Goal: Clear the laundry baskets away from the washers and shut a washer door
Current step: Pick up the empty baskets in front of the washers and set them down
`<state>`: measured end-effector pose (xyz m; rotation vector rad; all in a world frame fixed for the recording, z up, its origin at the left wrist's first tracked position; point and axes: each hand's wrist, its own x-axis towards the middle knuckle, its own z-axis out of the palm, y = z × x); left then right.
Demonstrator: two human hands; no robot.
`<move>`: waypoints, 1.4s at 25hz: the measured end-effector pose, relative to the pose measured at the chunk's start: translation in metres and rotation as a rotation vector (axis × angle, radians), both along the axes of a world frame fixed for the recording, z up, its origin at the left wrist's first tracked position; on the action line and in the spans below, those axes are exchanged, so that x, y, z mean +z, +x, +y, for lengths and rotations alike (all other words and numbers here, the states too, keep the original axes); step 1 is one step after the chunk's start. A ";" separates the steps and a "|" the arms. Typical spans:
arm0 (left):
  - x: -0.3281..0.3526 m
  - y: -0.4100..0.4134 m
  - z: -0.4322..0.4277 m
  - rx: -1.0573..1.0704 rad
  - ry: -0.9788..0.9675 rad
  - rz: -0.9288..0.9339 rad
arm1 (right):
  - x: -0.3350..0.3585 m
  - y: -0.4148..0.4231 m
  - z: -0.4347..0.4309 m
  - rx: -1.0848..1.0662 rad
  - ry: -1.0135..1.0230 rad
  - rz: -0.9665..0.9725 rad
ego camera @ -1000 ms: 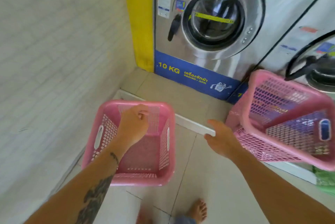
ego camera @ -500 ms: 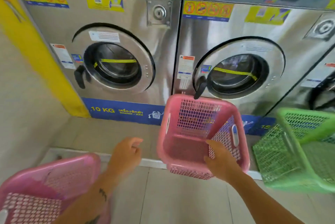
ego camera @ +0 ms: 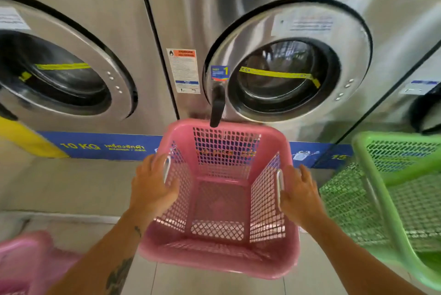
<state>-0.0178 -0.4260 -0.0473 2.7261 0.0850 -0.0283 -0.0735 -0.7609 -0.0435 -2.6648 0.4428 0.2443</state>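
Nearest, at 8 o'clock in the view's lower corner, a second pink basket (ego camera: 26,256) sits blurred and cut off by the frame. At 6 o'clock is the pink basket (ego camera: 219,267) in hand, empty, its mouth tipped toward the viewer. Its long axis runs from 6 to 12 o'clock, straight at the machines. The left hand (ego camera: 152,187) clasps its 9 o'clock wall and the right hand (ego camera: 299,195) its 3 o'clock wall, each at a white handle slot. The fingers curl round the rim there, though whether any pass through the slots I cannot tell. The hands sit level with each other and neither is nearer, so the basket lies squarely between the grips. By my judgement, clearing it means drawing it back toward 6 o'clock, away from the washers. At 4 o'clock a green basket (ego camera: 391,201) leans close beside the right forearm, and may need care as the pink one is drawn back. Beyond, the pink basket's far rim sits just under the black door handle (ego camera: 217,109) of the middle washer (ego camera: 288,29) at 12 to 1 o'clock. The left washer (ego camera: 78,39) stands at 10 o'clock and a right washer (ego camera: 405,39) shows partly at 3 o'clock. That makes three baskets, two pink and one green, and three washer fronts. Which door stands open I cannot tell.
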 end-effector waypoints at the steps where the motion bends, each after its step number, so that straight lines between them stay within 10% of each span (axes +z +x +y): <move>1: -0.010 0.009 -0.001 0.016 0.047 -0.011 | -0.015 0.007 -0.004 0.004 0.001 -0.016; 9: -0.082 0.028 0.012 -0.068 0.326 -0.048 | -0.065 0.013 -0.003 -0.015 0.022 -0.137; 35: -0.112 -0.248 0.154 0.062 0.015 0.114 | -0.097 -0.208 0.133 0.159 -0.078 0.102</move>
